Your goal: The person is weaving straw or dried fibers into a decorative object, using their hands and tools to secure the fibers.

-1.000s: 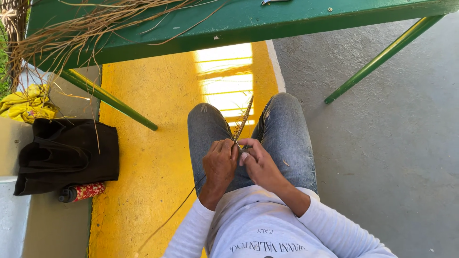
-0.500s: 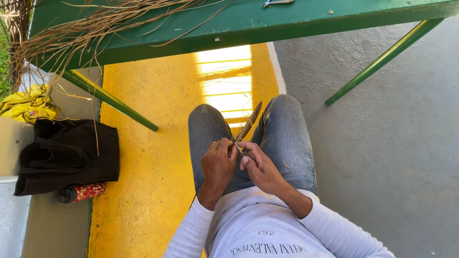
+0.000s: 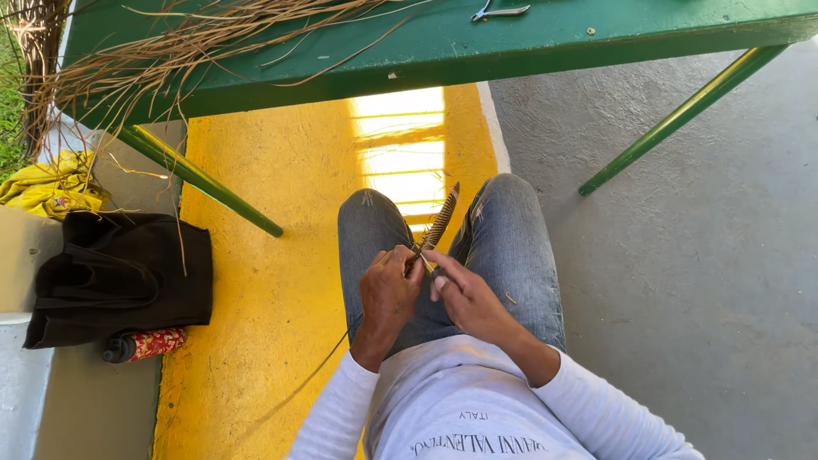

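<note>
Both hands: left hand (image 3: 388, 294), right hand (image 3: 464, 294) pinch woven strip (image 3: 439, 223) base, strip angling up.

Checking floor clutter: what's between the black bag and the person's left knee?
Head view: only bare yellow floor between the black bag and the left knee, crossed higher up by a slanting green table leg.

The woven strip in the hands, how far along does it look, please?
Done: a short patterned woven strip rises above the knees. In hand: left hand and right hand pinch its lower end. Left: a loose strand trails down, and many dry fibres lie unused on the green table.
</note>
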